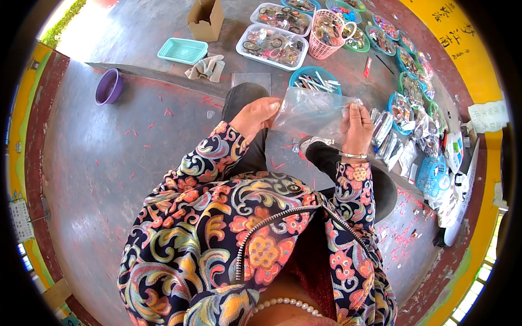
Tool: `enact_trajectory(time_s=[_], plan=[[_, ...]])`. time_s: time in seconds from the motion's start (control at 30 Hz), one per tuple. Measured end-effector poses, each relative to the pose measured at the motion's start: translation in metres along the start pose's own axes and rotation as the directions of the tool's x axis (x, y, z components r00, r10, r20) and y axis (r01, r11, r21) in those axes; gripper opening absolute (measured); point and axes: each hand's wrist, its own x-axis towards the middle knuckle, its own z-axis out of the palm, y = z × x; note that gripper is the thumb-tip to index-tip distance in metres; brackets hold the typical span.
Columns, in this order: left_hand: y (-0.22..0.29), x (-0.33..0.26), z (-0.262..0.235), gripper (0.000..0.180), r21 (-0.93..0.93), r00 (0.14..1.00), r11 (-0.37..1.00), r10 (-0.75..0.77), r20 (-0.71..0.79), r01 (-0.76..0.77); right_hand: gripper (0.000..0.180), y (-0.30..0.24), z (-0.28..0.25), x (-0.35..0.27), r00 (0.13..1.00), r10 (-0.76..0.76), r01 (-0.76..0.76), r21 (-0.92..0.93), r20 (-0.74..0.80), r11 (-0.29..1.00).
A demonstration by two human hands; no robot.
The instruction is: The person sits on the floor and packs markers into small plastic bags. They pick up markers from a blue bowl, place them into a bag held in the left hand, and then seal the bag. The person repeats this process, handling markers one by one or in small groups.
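Note:
A clear plastic bag (pixel 310 115) is stretched out between my two hands, in front of my knees. My left hand (pixel 256 116) pinches its left edge between thumb and fingers. At the opposite upper corner, my right hand (pixel 357 129) has its fingers closed on the film. I cannot see anything inside the bag. Just beyond it stands a blue basket (pixel 294 79) of slim white and dark sticks, partly covered by the bag. Another flat clear sheet or bag (pixel 252 80) lies on the raised ledge beyond my left knee.
White trays (pixel 260 58) of small items and a pink basket (pixel 321 51) stand at the far side. Several filled baskets and packets (pixel 389 127) line the right. Leftward are a beige cloth (pixel 205 68), green tray (pixel 182 51), cardboard box (pixel 206 24) and purple basin (pixel 109 87).

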Motion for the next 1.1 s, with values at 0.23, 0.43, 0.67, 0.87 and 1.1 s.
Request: enact_trajectory(time_s=[0.23, 0.43, 0.67, 0.87, 1.1], plan=[[-0.005, 0.015, 0.017, 0.025, -0.192, 0.964, 0.979, 0.010, -0.264, -0.063, 0.012, 0.009, 0.011, -0.004, 0.993, -0.002, -0.003, 0.044, 0.122, 0.999], [-0.011, 0.019, 0.017, 0.014, 0.127, 0.878, 0.962, 0.274, -0.393, -0.243, 0.006, 0.010, 0.012, -0.005, 0.993, 0.033, -0.042, 0.077, 0.118, 0.996], [-0.008, 0.013, 0.019, 0.020, 0.176, 0.813, 0.945, 0.326, -0.482, -0.275, 0.004, 0.009, 0.018, -0.005, 0.995, 0.061, -0.069, 0.117, 0.077, 0.991], [-0.006, 0.012, 0.018, 0.018, 0.161, 0.796, 0.940, 0.339, -0.501, -0.300, 0.009, 0.014, 0.017, -0.003, 0.995, 0.034, -0.049, 0.158, 0.098, 0.986], [-0.007, 0.007, 0.005, 0.017, 0.010, 0.821, 0.942, 0.298, -0.488, -0.335, 0.023, 0.017, 0.002, 0.010, 1.000, -0.003, 0.002, -0.064, -0.014, 0.998]])
